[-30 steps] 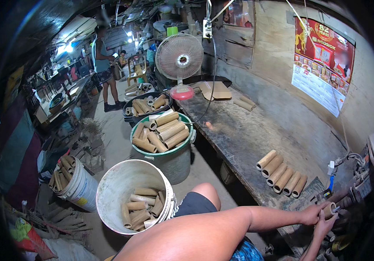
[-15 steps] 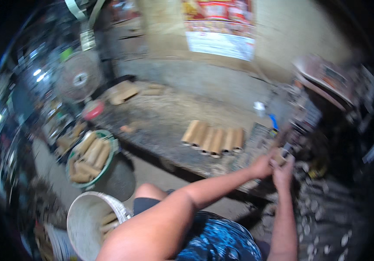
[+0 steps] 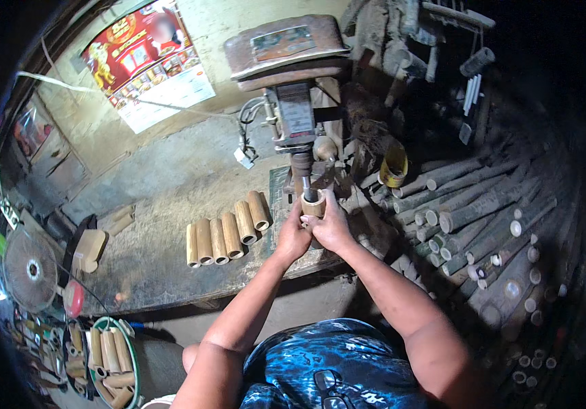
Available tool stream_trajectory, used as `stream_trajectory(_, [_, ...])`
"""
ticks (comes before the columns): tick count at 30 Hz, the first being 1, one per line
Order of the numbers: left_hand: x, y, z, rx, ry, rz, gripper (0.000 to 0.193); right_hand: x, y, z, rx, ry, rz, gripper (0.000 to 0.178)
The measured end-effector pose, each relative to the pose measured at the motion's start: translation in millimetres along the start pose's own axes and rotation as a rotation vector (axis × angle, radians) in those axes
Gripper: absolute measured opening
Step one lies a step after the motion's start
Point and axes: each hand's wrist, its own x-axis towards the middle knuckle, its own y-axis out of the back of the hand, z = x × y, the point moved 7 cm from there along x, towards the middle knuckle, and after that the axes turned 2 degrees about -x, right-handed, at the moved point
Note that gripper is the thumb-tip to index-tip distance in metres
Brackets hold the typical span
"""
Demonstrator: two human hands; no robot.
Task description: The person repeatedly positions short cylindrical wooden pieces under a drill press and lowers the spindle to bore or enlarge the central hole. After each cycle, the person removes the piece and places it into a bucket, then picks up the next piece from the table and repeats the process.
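Observation:
A short bamboo tube (image 3: 313, 204) stands upright under the drill press (image 3: 296, 112), its open end upward. The press's spindle tool (image 3: 307, 188) reaches down to that opening, and I cannot tell how deep it goes. My left hand (image 3: 294, 236) is closed round the tube's left side. On the other side my right hand (image 3: 333, 227) grips it too, with the thumbs close together at the front. Just left of my hands, several cut bamboo tubes (image 3: 219, 235) lie side by side in a slanting row on the workbench (image 3: 153, 273).
Long bamboo poles (image 3: 470, 204) are stacked at the right, with a yellow ring-shaped thing (image 3: 394, 168) beside them. At the lower left stands a green-rimmed bucket (image 3: 131, 334) of bamboo tubes, below a fan (image 3: 30, 266). A calendar (image 3: 148, 68) hangs on the wall.
The view has swung right, bringing the drill press and pole stack into clear sight. Both hands stay on a bamboo piece, now plainly upright beneath the spindle.

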Motion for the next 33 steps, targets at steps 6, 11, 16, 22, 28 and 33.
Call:
stream_trajectory(6, [0, 2, -9, -0.063, -0.045, 0.008, 0.071, -4, -4, -1, 0.099, 0.001, -0.014, 0.044])
stream_trajectory(11, [-3, 5, -1, -0.152, -0.064, 0.001, 0.07, -1, -7, -2, -0.026, 0.019, 0.037, 0.058])
stream_trajectory(16, [1, 8, -3, -0.181, -0.011, -0.044, 0.071, 1, -11, -7, -0.002, 0.032, 0.057, 0.054])
stream_trajectory(22, [-1, 10, -6, -0.282, -0.036, -0.055, 0.071, -2, -16, -8, 0.014, 0.014, 0.084, 0.055])
stream_trajectory(28, [2, 17, -9, -0.242, -0.063, -0.04, 0.069, 2, -26, -3, -0.047, 0.021, 0.093, 0.065])
stream_trajectory(33, [4, 19, -4, -0.355, -0.108, -0.057, 0.068, 8, -33, 0, -0.025, 0.013, 0.117, 0.065])
